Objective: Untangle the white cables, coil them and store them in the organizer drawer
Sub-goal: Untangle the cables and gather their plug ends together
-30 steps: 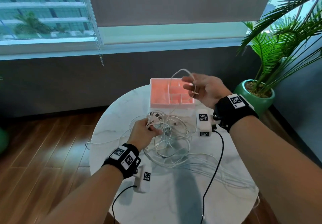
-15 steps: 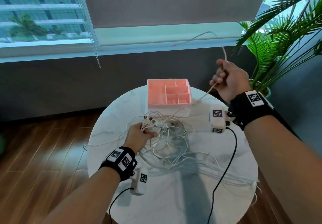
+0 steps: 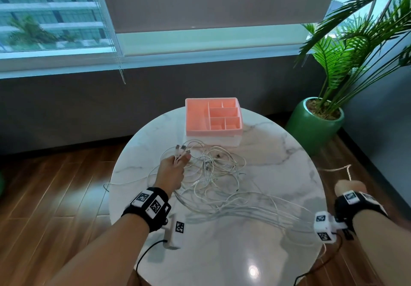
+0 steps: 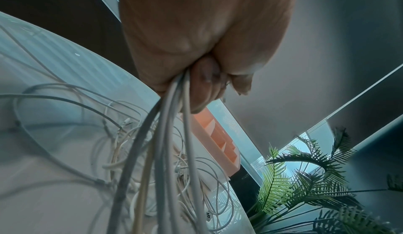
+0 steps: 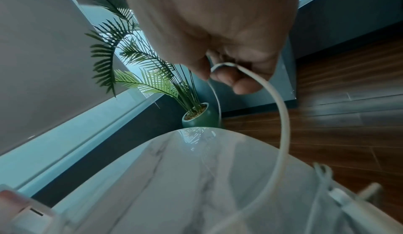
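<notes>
Left hand (image 3: pixel 172 173) curled tight around a bunch of white cables (image 3: pixel 213 174), connector ends poking up past the fingers, the tangled rest spread across the round marble tabletop (image 3: pixel 278 150) just right of that hand. Right hand (image 5: pixel 220 36) off the tabletop's right edge, fingers closed on a single cable (image 5: pixel 281 117) looping back toward the pile. Pink organizer drawer (image 3: pixel 213 116) beyond the tangle, near the far edge.

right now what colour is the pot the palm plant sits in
Green, a glossy green pot on the floor beside the table; the head view shows it best.
</notes>
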